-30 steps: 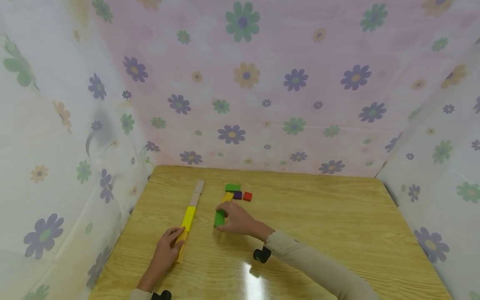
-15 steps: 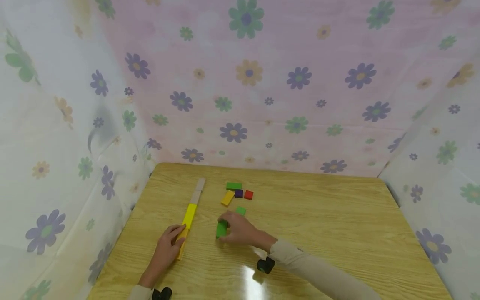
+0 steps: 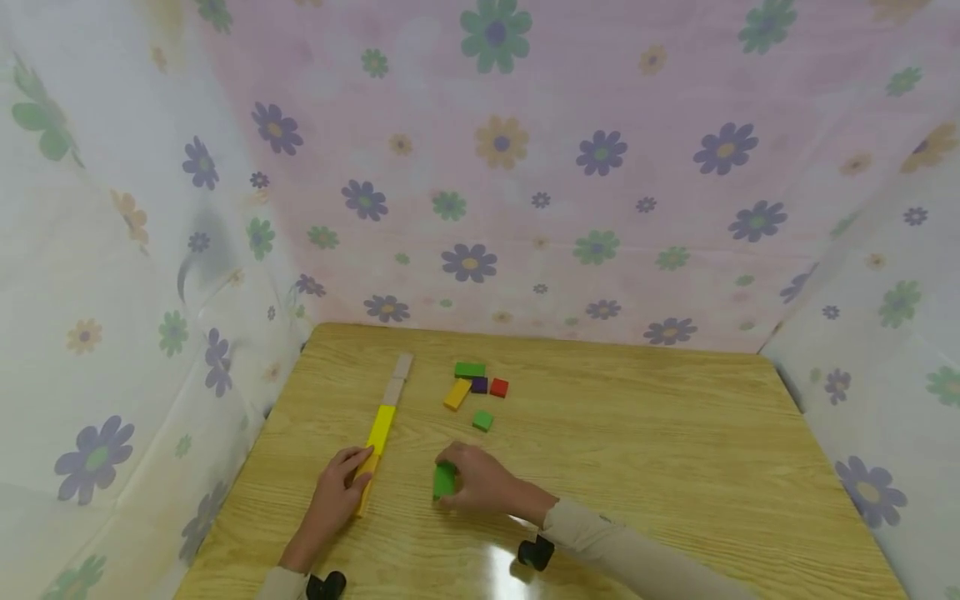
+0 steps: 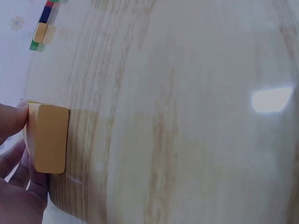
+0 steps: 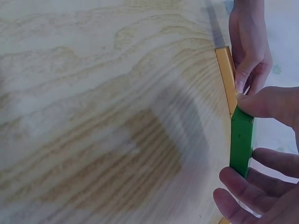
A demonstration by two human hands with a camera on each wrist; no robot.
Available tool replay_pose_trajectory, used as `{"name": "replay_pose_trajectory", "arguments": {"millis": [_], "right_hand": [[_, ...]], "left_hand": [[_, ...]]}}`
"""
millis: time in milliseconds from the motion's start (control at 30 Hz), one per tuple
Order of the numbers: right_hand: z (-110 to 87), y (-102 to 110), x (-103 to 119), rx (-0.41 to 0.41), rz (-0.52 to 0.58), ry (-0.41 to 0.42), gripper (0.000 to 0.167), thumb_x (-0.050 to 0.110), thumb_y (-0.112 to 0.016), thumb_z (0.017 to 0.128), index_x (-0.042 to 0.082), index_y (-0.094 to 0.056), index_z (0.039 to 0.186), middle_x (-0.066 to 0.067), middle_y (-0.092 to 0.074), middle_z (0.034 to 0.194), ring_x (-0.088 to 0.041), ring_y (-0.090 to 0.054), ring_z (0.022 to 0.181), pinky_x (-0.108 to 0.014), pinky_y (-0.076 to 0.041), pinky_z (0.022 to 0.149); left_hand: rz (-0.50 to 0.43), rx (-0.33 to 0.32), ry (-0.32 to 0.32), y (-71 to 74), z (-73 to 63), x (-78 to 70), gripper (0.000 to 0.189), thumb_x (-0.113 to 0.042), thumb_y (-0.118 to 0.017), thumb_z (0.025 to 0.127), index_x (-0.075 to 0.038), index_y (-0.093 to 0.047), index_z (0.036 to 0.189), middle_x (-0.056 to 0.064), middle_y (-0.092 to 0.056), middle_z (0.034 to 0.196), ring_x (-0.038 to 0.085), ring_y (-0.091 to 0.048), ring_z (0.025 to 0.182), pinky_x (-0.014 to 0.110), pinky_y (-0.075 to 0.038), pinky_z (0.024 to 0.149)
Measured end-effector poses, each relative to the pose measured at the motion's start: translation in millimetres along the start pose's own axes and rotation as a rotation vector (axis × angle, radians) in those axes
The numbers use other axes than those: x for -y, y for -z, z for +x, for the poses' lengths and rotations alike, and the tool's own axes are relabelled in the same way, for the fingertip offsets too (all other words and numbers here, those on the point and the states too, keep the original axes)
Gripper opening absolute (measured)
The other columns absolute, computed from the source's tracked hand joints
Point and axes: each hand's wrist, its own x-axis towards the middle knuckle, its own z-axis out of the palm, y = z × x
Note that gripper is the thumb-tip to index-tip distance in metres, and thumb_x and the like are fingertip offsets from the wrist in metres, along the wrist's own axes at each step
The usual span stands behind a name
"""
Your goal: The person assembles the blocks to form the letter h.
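A row of blocks slants across the left of the table in the head view: two pale wooden blocks, a yellow block and, nearest the person, an orange block. My left hand grips that orange block by its sides, thumb and fingers apart across it; the left wrist view shows its end face. To the right of the row, my right hand pinches a green block between thumb and fingertips. In the right wrist view the green block covers part of the row behind it.
Farther back lie a long green block, a second orange block, a dark purple block and a red block. A small light green block sits closer. Flowered cloth walls the table's back and sides.
My right hand has drawn the green block toward the person, away from the loose blocks, uncovering the small light green one. The left hand keeps its hold on the orange block.
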Motion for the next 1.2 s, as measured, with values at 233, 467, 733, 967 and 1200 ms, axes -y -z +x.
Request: {"name": "replay_pose_trajectory", "arguments": {"millis": [233,467,733,967,1200], "right_hand": [[-5.6,-9,2,0.017,-0.016,-0.019,0.051,0.029,-0.077,0.079,0.004,-0.061,0.120,-0.001,-0.057,0.112,-0.003,-0.051,0.090,-0.018,-0.044,0.074],[-9.8,-18,2,0.013,0.009,-0.037,0.050,0.030,-0.075,0.080,0.006,-0.060,0.121,0.000,-0.055,0.112,-0.003,-0.050,0.089,-0.017,-0.044,0.072],[-16.0,-28,2,-0.010,0.009,-0.041,0.049,0.030,-0.075,0.080,0.007,-0.059,0.120,0.001,-0.053,0.111,-0.003,-0.050,0.090,-0.018,-0.044,0.075],[-20.3,-34,1,-0.008,0.075,-0.072,0.047,0.028,-0.074,0.081,0.009,-0.057,0.121,0.003,-0.049,0.112,-0.003,-0.048,0.090,-0.019,-0.044,0.074],[-23.9,-40,3,-0.026,0.049,-0.064,0.045,0.028,-0.075,0.081,0.013,-0.057,0.119,0.002,-0.047,0.113,-0.003,-0.047,0.090,-0.019,-0.044,0.074]], "left_hand": [[0.009,0.000,-0.003,0.2,-0.2,-0.1,0.040,0.002,-0.066,0.086,0.000,-0.061,0.126,0.012,-0.057,0.116,0.029,-0.056,0.105,0.039,-0.050,0.078],[0.007,0.005,0.010,1.6,-0.5,-3.2,0.040,0.003,-0.065,0.087,0.000,-0.060,0.126,0.014,-0.056,0.118,0.030,-0.056,0.106,0.040,-0.050,0.079],[0.009,0.007,0.020,1.2,-1.1,-2.4,0.041,0.003,-0.065,0.087,-0.001,-0.060,0.127,0.015,-0.056,0.119,0.031,-0.055,0.108,0.042,-0.049,0.081],[-0.002,0.012,0.042,1.1,-2.1,-2.0,0.041,0.002,-0.065,0.087,-0.001,-0.060,0.127,0.014,-0.056,0.119,0.031,-0.055,0.108,0.042,-0.049,0.081],[0.021,-0.005,0.008,-0.4,-1.7,-1.2,0.041,0.002,-0.066,0.087,-0.001,-0.060,0.127,0.014,-0.057,0.119,0.028,-0.056,0.103,0.037,-0.050,0.077]]}}
